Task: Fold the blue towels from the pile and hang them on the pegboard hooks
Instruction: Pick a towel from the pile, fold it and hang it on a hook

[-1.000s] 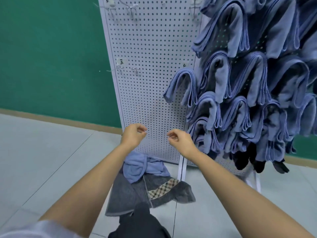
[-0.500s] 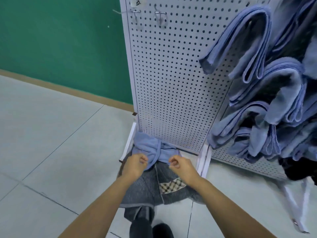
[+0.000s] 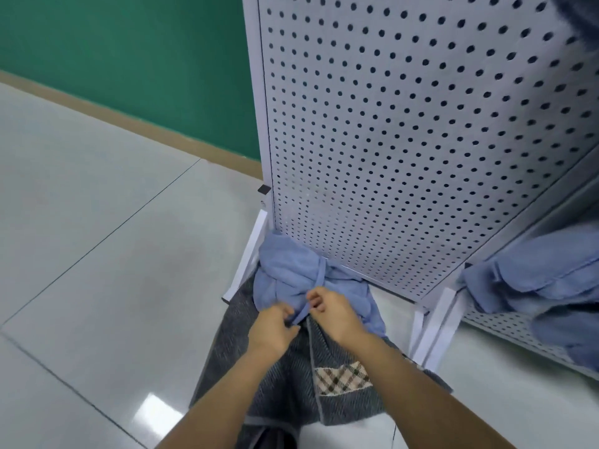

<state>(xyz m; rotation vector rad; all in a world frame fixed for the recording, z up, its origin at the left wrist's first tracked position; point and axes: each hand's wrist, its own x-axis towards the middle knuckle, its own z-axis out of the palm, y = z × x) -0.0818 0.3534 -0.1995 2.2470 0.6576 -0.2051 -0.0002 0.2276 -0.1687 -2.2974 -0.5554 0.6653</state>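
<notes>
Head view: left hand (image 3: 273,328) and right hand (image 3: 334,314), fingers curled, both pinch the blue towel (image 3: 285,275)

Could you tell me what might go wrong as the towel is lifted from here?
The blue towel is bunched against the pegboard's bottom edge and white foot; lifting could snag it there.
The left hand and right hand pinch only one hem, so it may come up twisted.
It lies on a grey cloth that might drag along.
</notes>
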